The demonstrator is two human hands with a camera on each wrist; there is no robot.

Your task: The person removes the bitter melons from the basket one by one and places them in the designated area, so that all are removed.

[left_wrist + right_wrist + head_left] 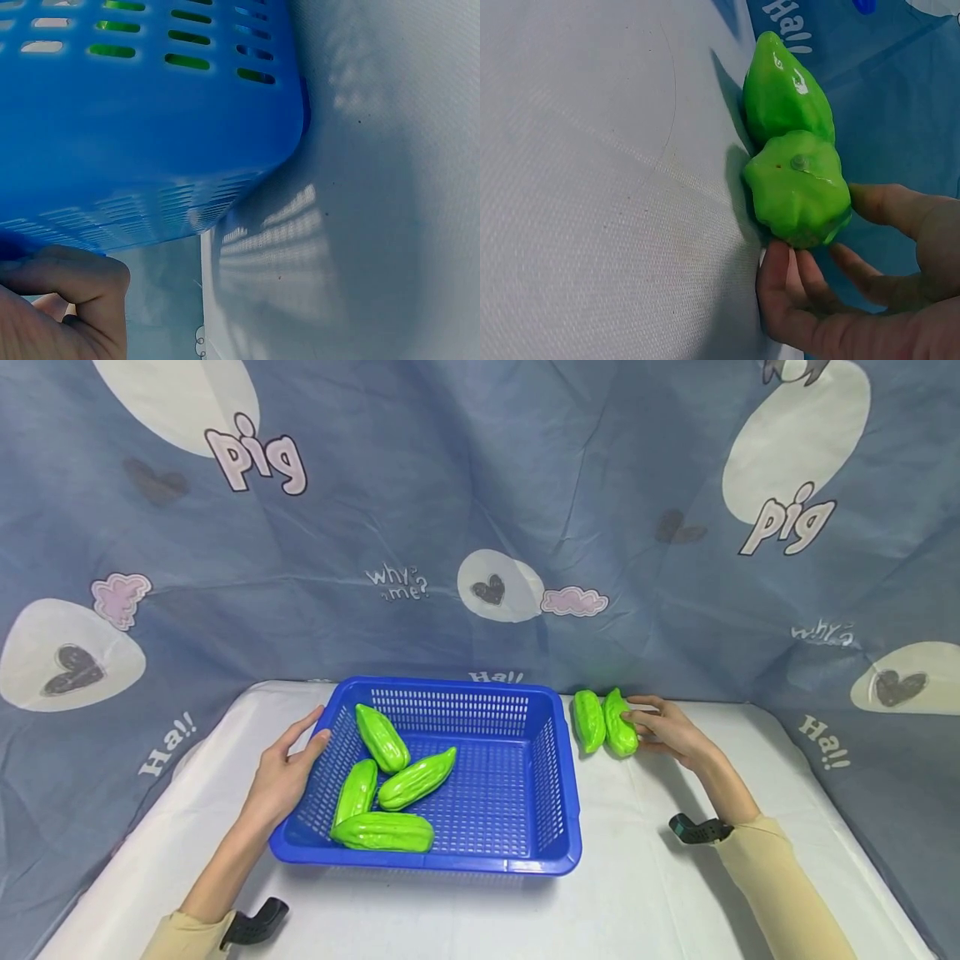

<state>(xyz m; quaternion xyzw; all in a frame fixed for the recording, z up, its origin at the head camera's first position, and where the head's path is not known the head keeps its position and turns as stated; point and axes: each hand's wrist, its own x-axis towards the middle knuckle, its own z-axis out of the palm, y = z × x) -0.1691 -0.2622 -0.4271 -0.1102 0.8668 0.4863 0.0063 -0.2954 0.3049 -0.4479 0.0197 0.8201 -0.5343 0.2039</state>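
Observation:
My left hand [279,777] is at the left rim of a blue plastic basket [567,777], thumb and fingers on either side of the rim. In the left wrist view the bent fingers [75,289] meet the basket's edge. To the basket's right, my right hand [671,731] holds a glossy green bitter melon [619,727] between thumb and fingertips. The right wrist view shows the stem end of this bitter melon [799,191], still low at the cloth. Beside it, touching or nearly so, lies a second bitter melon [589,721].
Several more green bitter melons [384,832] lie in the left half of the basket. A white cloth [630,877] covers the table. Behind it hangs a blue printed curtain [420,510]. Black straps with cameras [697,829] sit on both wrists.

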